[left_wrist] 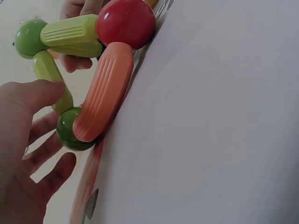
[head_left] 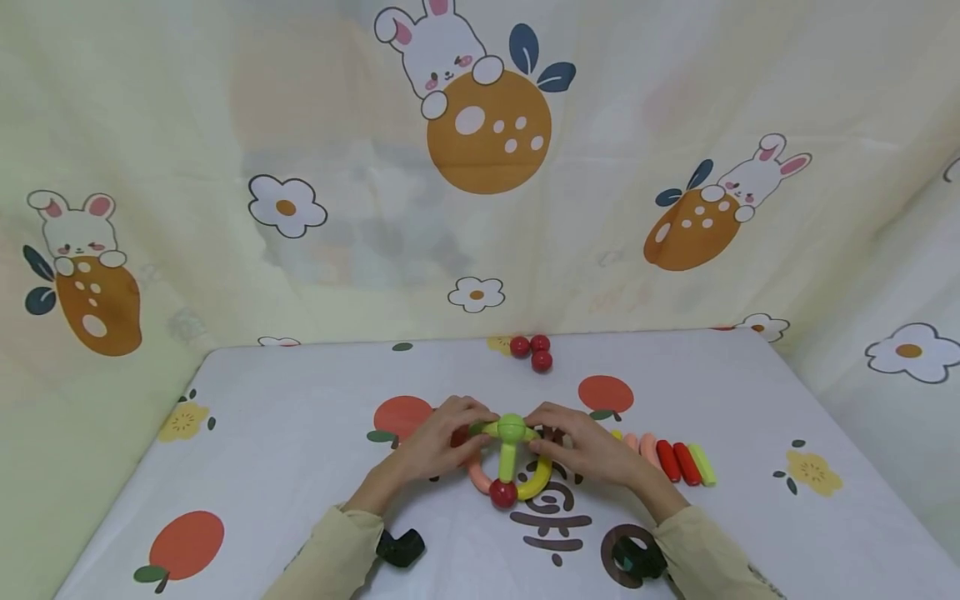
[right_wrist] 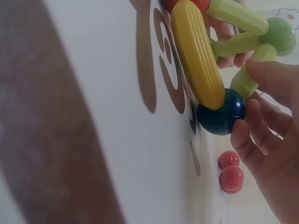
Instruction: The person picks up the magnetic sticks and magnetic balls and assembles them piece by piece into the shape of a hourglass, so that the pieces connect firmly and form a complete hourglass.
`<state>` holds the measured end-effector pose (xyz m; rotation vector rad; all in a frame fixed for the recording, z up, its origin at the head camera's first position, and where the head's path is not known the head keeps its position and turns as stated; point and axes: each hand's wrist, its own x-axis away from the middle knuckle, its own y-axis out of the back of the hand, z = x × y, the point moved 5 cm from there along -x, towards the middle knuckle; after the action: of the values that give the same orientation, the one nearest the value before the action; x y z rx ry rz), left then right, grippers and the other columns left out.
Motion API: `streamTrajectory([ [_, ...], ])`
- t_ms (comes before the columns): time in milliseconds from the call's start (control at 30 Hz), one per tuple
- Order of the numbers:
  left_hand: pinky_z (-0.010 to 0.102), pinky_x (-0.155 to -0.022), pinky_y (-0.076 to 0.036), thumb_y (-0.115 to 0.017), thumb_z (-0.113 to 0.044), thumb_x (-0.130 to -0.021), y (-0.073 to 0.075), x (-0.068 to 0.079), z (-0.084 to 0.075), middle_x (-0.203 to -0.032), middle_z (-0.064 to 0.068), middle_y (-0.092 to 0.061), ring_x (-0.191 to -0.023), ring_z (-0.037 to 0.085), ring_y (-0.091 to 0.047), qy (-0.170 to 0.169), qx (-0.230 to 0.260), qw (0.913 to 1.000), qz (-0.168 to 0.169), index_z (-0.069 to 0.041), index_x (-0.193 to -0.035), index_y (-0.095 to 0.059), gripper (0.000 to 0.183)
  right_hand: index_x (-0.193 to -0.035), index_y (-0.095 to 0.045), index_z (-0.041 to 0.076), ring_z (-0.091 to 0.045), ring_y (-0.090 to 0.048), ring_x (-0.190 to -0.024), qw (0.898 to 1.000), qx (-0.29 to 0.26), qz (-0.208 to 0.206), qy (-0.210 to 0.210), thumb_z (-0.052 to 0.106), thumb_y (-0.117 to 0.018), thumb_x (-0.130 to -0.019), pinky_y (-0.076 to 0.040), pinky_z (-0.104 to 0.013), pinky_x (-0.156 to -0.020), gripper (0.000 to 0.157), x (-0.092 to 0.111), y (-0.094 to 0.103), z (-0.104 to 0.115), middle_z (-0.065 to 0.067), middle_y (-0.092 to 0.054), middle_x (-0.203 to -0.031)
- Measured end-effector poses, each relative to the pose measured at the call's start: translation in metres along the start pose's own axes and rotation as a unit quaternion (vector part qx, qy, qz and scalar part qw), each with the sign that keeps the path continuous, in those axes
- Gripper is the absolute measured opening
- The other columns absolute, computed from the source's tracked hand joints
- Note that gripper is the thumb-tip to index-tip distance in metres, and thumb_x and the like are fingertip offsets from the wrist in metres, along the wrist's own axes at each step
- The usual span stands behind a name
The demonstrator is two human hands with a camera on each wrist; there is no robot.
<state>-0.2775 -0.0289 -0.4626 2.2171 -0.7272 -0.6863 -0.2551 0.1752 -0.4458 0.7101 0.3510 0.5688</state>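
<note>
Both hands hold a ball-and-rod building toy at the table's middle. A light green ball (head_left: 512, 428) forms its top, with light green rods sloping down from it. At its near corner sits a red ball (head_left: 503, 494), joined to a curved orange rod (left_wrist: 105, 93) and a curved yellow rod (right_wrist: 196, 51). My left hand (head_left: 442, 431) has its thumb on one green rod, fingers behind, near a dark green ball (left_wrist: 70, 133). With my right hand (head_left: 581, 442) I pinch another green rod, fingertips at a dark blue ball (right_wrist: 222, 114). The toy's far side is partly hidden.
Loose red balls (head_left: 541, 360) lie near the table's far edge. Right of the right hand is a row of yellow, pink, red and green rods (head_left: 678, 461), partly covered by the forearm. A printed cloth (head_left: 285, 467) covers the table; a patterned curtain (head_left: 345, 250) hangs behind.
</note>
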Motion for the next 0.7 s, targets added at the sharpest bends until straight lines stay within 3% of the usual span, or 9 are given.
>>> streamTrajectory([
  [400, 0.034, -0.101, -0.045, -0.061, -0.022, -0.092, -0.008, 0.0, 0.016, -0.125, -0.013, -0.055, -0.116, 0.007, -0.053, 0.004, 0.096, 0.9953, 0.012, -0.031, -0.125, -0.057, 0.034, -0.12, -0.058, 0.028, -0.012, -0.056, -0.094, 0.999, -0.002, 0.005, -0.042, 0.032, -0.056, -0.094, -0.05, -0.026, -0.085, 0.027, 0.005, 0.015, -0.003, 0.011, -0.06, -0.111],
  [567, 0.035, -0.097, -0.046, -0.062, -0.025, -0.091, -0.006, 0.002, 0.017, -0.121, -0.013, -0.056, -0.112, 0.009, -0.054, 0.016, 0.105, 0.9943, 0.004, -0.033, -0.122, -0.058, 0.032, -0.121, -0.059, 0.02, -0.013, -0.056, -0.097, 0.999, 0.008, -0.005, -0.05, 0.026, -0.056, -0.095, -0.05, -0.03, -0.086, 0.027, 0.01, 0.033, -0.005, 0.003, -0.063, -0.113],
  [700, 0.031, -0.093, -0.048, -0.062, -0.024, -0.091, -0.005, 0.004, 0.016, -0.118, -0.011, -0.057, -0.107, 0.008, -0.054, 0.014, 0.102, 0.9946, -0.005, -0.031, -0.12, -0.06, 0.03, -0.117, -0.06, 0.02, -0.011, -0.056, -0.097, 0.998, 0.025, -0.014, -0.058, 0.023, -0.057, -0.094, -0.049, -0.031, -0.088, 0.023, 0.018, 0.048, -0.008, 0.0, -0.063, -0.112],
])
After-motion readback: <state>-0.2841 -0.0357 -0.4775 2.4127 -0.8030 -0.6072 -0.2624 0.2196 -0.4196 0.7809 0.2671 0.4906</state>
